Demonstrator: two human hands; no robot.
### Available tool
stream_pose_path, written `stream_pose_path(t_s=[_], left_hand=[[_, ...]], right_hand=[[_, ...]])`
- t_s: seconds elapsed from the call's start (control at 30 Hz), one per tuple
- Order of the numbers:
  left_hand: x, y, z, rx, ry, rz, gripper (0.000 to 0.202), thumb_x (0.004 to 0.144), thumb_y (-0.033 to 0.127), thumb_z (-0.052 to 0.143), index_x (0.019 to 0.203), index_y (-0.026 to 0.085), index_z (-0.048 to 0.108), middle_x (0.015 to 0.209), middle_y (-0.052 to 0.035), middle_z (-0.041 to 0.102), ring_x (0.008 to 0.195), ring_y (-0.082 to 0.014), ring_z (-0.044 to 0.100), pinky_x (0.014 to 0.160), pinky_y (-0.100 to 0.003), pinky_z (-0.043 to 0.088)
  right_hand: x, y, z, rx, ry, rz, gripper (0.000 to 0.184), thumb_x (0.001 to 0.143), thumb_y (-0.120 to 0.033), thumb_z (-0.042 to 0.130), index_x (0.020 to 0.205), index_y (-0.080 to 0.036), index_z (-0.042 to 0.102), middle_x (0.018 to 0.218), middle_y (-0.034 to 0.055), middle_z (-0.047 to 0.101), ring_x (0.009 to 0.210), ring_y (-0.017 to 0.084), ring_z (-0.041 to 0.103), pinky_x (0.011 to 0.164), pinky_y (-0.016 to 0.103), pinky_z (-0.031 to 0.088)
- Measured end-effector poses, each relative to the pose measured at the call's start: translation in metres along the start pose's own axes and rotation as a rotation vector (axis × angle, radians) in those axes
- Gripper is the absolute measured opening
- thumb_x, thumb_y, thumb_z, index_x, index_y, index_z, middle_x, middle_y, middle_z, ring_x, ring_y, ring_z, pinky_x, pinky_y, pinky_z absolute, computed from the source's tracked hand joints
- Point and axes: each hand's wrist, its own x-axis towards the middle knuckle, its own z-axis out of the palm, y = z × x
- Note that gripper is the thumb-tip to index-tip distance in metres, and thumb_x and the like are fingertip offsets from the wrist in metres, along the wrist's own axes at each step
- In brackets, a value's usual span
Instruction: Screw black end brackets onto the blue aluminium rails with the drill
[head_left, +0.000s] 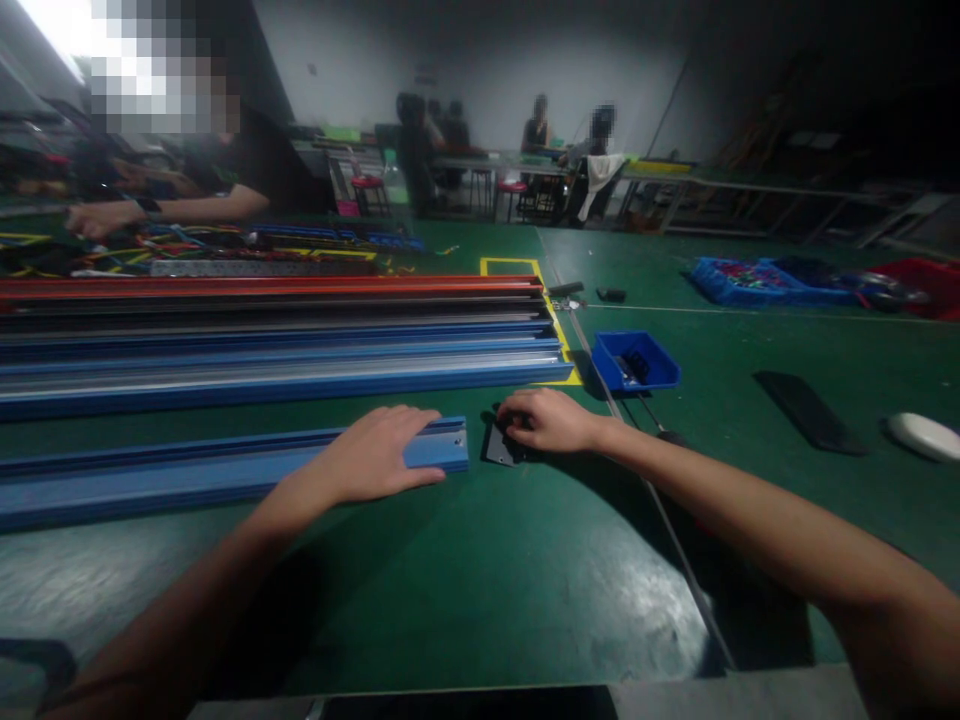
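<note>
In the head view, our left hand holds a blue channel rail near its end, fingers and thumb spread across it. Our right hand curls its fingers narrowly over a dark plate, right of the left fingers; we cannot tell whether they grip it. Beyond them, a blue bin stands on the surface.

Blue rail partly off-frame left

The left hand and the right hand were bare; behind the fingers, the left forearm and right forearm were uncovered, widening farther back.
</note>
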Motion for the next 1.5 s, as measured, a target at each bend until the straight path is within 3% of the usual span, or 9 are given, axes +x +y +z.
stream_pose_path(t_s=[0.3,0.8,1.27,1.5], left_hand=[[0.001,0.0,0.001,-0.002,0.001,0.001,0.088,0.089,0.079,0.054,0.152,0.019,0.05,0.146,-0.0159,0.061,0.132,-0.0347,0.059,0.112,-0.051,0.046],[0.002,0.001,-0.001,0.001,0.002,0.012,0.087,0.089,0.078,0.055,0.151,0.017,0.052,0.144,-0.0175,0.063,0.132,-0.0354,0.059,0.111,-0.052,0.047],[0.001,0.002,-0.001,-0.006,0.009,0.006,0.087,0.088,0.078,0.055,0.15,0.018,0.053,0.143,-0.0169,0.063,0.13,-0.0351,0.061,0.109,-0.05,0.048],[0.002,0.003,-0.002,-0.007,0.007,0.004,0.087,0.089,0.078,0.056,0.151,0.016,0.052,0.144,-0.0179,0.063,0.13,-0.0357,0.06,0.111,-0.053,0.047]], right_hand=[[-0.001,-0.007,0.002,-0.148,0.006,0.09,0.014,0.094,-0.023,0.063,0.098,-0.016,0.073,0.091,0.0073,0.073,0.072,0.016,0.059,0.061,0.028,0.029],[-0.006,-0.023,0.001,-0.427,-0.043,0.072,0.025,0.101,-0.031,0.052,0.102,-0.01,0.066,0.095,0.0121,0.072,0.064,0.017,0.058,0.057,0.033,0.018],[-0.009,-0.03,-0.004,-0.387,-0.126,0.003,0.029,0.104,-0.035,0.05,0.101,-0.011,0.065,0.094,0.0139,0.072,0.067,0.019,0.06,0.06,0.033,0.022],[-0.011,-0.033,-0.003,-0.431,-0.103,0.022,0.024,0.105,-0.028,0.049,0.105,-0.011,0.065,0.099,0.0148,0.072,0.069,0.018,0.062,0.06,0.032,0.024]])
